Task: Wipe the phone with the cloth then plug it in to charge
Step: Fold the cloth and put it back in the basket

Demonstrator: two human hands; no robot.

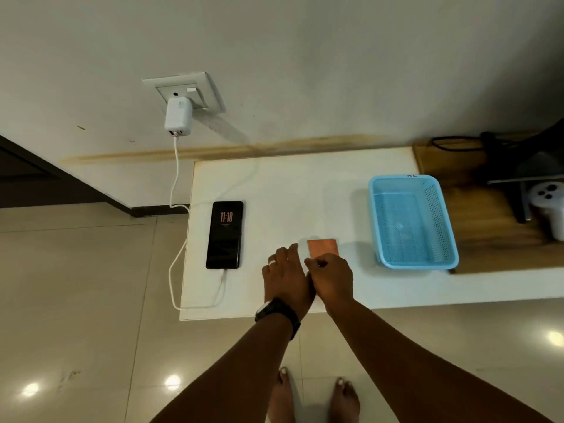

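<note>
1. Phone first: the black slab phone (225, 234) lies face up left of centre on the white tabletop (290, 190), its screen lit and showing 11:18.
2. I see a white charging cable (174, 175) plugged into the phone's near end, looping off the table's left edge and up to a white charger block (178, 116) in the wall socket (186, 90) at upper left.
3. My left hand (285, 276), with a ring and a black wristwatch (279, 314), rests flat and open on the table, holding nothing I can make out.
4. My right hand (331, 277) is curled with fingertips pinched on the small folded orange cloth (323, 247), just right of the left hand.
5. An empty light-blue perforated plastic basket (439, 221) sits to the right, apart from the cloth.
</note>
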